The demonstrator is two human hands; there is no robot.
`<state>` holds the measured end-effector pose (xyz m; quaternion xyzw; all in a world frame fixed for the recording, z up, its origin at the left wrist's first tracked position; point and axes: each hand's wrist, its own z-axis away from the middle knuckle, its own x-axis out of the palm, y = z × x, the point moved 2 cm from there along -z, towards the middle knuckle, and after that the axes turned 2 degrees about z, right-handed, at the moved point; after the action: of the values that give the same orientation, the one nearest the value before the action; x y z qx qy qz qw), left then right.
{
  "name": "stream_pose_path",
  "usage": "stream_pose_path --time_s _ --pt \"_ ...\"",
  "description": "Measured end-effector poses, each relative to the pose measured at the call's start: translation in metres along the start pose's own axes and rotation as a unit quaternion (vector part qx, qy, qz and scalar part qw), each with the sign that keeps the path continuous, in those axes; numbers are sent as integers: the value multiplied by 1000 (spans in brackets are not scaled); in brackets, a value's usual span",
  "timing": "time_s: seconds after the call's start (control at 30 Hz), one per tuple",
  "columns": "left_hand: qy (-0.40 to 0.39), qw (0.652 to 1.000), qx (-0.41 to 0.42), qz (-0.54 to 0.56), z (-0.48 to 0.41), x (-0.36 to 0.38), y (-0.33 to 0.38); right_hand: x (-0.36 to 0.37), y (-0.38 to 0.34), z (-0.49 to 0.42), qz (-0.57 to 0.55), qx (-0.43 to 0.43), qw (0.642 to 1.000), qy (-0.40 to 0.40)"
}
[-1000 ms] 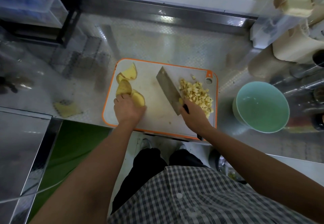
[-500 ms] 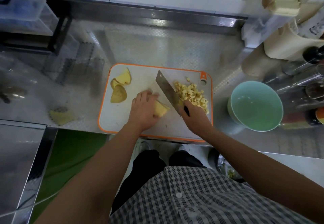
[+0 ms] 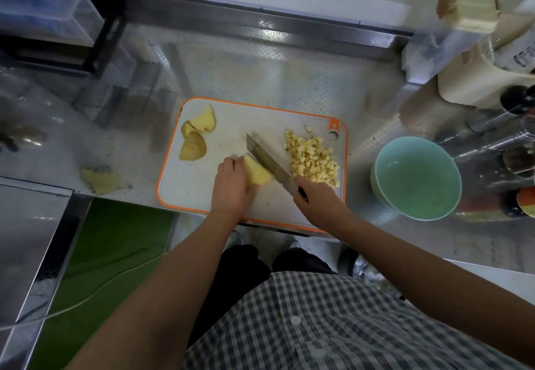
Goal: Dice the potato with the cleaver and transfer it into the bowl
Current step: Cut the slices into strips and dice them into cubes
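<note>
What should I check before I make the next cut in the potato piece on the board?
1. The left hand holds the yellow potato piece down on the white cutting board with orange rim: ok.
2. The right hand has its grip on the handle of the steel cleaver: ok.
3. The blade is at the right side of the piece: ok.
4. The left fingertips are away from the blade: cannot tell, the view is too small.
5. The pile of small yellow potato cubes lies to the right of the blade, out of the cut: ok.
6. The pale green round bowl is empty and stands to the right of the board: ok.
</note>
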<state>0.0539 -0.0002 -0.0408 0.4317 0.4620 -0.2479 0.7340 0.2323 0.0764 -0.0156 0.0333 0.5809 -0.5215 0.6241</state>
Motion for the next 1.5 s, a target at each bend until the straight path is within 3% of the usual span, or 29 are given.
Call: stream_pose_path --time_s 0.17,0.33,0.53,0.67,0.77,0.87,1.17,1.33,1.5 --pt "14 999 -31 -5 1 3 12 -11 0 -14 44 -12 999 15" --pt "22 997 -71 -2 0 4 18 -5 -5 -18 42 -28 998 -30" --pt "37 996 -83 4 3 6 20 -13 6 -16 82 -54 995 1" --pt "44 994 -102 12 5 6 22 -9 5 -20 89 -56 993 -44" --pt "47 991 -115 43 7 6 22 -24 3 -27 73 -66 995 -18" --pt "77 982 -124 123 12 5 22 -34 -3 -28 49 -84 995 26" --pt "96 916 -308 236 3 6 16 -18 -18 -25 84 -92 992 -12" --pt "89 913 -336 214 5 9 18 -21 -7 -28 83 -63 994 18" --pt "62 914 -354 189 3 11 14 -17 1 -23 117 -68 991 -21"
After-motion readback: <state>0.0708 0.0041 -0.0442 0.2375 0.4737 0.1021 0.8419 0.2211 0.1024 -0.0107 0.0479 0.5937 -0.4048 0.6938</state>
